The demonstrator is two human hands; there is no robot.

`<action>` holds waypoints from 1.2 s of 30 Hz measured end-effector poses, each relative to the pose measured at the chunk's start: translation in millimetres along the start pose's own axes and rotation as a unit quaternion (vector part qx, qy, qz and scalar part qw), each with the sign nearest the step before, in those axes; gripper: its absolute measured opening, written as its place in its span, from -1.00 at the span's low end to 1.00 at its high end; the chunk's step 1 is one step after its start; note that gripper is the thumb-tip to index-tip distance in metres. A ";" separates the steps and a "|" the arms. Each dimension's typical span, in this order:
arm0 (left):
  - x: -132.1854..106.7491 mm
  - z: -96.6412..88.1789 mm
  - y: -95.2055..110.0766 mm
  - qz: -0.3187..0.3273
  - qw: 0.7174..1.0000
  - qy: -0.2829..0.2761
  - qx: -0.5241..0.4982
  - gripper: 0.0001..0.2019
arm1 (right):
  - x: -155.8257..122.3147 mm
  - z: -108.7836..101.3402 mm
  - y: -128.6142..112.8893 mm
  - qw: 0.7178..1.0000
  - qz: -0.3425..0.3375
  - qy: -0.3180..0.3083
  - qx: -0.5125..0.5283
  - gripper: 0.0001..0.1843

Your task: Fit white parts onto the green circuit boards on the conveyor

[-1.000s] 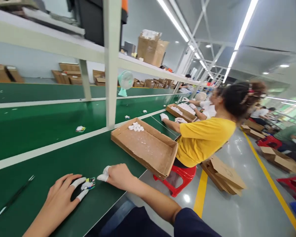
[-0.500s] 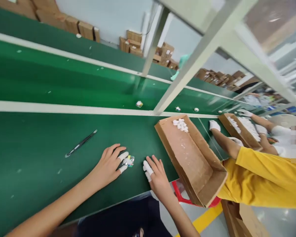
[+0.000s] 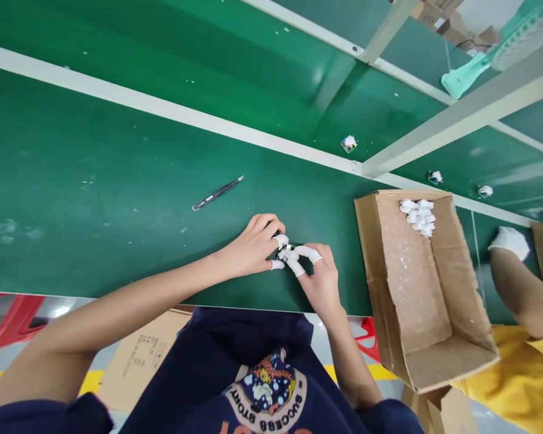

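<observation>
My left hand (image 3: pixel 256 246), with white finger cots on thumb and forefinger, grips a small circuit board (image 3: pixel 290 247) by its left side, just over the green bench. From the other side my right hand (image 3: pixel 320 278) meets it, its capped thumb and forefinger pinched together over the board's top. A small white piece at those fingertips is mostly covered by them. Black tweezers (image 3: pixel 218 193) lie on the bench beyond my left hand. To the right, an open cardboard box (image 3: pixel 420 295) holds several white pieces (image 3: pixel 419 217) at its far end.
A white rail (image 3: pixel 172 111) borders the bench, with a green belt behind it. Small boards with white tops (image 3: pixel 349 143) sit on that belt. A slanted post (image 3: pixel 434 132) rises behind the box. At right is a co-worker's gloved hand (image 3: pixel 510 242); a turquoise fan (image 3: pixel 468 75) stands beyond.
My right hand has moved left with the white piece to the board in my left hand. Left fingers have closed on the board's edge. The view has turned downward.
</observation>
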State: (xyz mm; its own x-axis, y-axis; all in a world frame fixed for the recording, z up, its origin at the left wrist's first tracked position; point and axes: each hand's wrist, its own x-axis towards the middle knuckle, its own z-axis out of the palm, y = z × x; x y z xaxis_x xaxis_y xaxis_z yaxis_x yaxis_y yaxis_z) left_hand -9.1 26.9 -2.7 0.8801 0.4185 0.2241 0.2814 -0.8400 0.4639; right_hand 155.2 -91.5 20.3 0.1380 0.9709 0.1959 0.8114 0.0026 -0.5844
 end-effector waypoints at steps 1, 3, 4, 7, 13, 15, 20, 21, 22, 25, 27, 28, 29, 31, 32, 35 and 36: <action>-0.2 0.3 -0.2 0.003 1.000 0.001 0.004 -0.77 | 1.1 0.6 -1.5 1.000 -0.002 -0.008 -0.012 -0.81; -0.5 1.1 -0.2 0.005 1.000 0.006 0.008 -0.77 | 2.3 -0.5 -3.4 1.000 0.004 -0.022 -0.022 -0.78; -0.7 1.5 -0.1 0.004 1.000 0.007 0.006 -0.76 | 3.3 -2.0 -3.6 0.999 0.015 -0.031 -0.015 -0.77; -1.1 1.6 0.2 0.001 1.000 0.004 -0.006 -0.75 | 10.7 -7.1 -1.3 0.992 0.087 -0.086 0.043 -0.76; -1.5 -0.1 -0.5 0.011 1.000 0.001 -0.020 -0.86 | 35.7 -10.1 5.0 0.916 0.244 -0.294 0.123 -0.62; -1.5 -0.1 -0.4 0.016 1.000 0.002 -0.011 -0.89 | 40.1 -8.3 2.0 0.903 0.258 -0.321 0.124 -0.67; -1.3 0.1 1.2 0.016 1.000 0.009 0.013 -0.89 | 41.3 -4.1 -6.4 0.933 0.234 -0.272 0.033 -0.78; -1.2 0.2 1.6 0.015 1.000 0.010 0.015 -0.89 | 41.5 -4.7 -6.0 0.933 0.236 -0.270 0.040 -0.77; -1.1 0.3 1.9 0.015 1.000 0.011 0.016 -0.89 | 42.1 -6.1 -4.7 0.926 0.243 -0.279 0.070 -0.76; -0.8 0.9 2.3 0.013 1.000 0.016 0.010 -0.86 | 46.9 -11.5 2.2 0.875 0.269 -0.338 0.221 -0.67; -0.7 1.1 2.4 0.011 1.000 0.019 0.008 -0.83 | 51.1 -13.1 5.5 0.852 0.285 -0.354 0.261 -0.62; -0.8 1.0 2.4 0.009 1.000 0.018 0.010 -0.83 | 52.9 -12.8 5.9 0.852 0.292 -0.353 0.253 -0.61; -0.8 0.9 2.4 0.009 1.000 0.014 0.012 -0.82 | 54.4 -11.8 5.2 0.856 0.299 -0.350 0.236 -0.61; -0.9 0.6 2.5 0.009 1.000 0.009 0.018 -0.82 | 55.8 -8.7 1.3 0.864 0.307 -0.348 0.193 -0.67; -1.0 0.5 2.6 0.010 1.000 0.009 0.020 -0.82 | 55.9 -7.1 -1.4 0.871 0.305 -0.348 0.168 -0.73; -1.0 0.8 2.9 0.010 1.000 0.015 0.024 -0.84 | 54.4 -4.5 -7.6 0.900 0.276 -0.331 0.065 -0.85; -0.9 1.0 3.0 0.007 1.000 0.017 0.026 -0.85 | 53.5 -4.7 -7.9 0.909 0.265 -0.319 0.038 -0.87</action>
State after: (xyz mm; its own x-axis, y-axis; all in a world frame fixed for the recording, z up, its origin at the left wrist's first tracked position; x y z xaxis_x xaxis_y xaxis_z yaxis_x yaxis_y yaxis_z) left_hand -8.6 23.7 -2.4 0.8713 0.4164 0.2595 0.2882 -0.8624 0.4162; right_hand 158.8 -40.7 39.1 0.1202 0.7818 -0.6118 0.6819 -0.5129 -0.5215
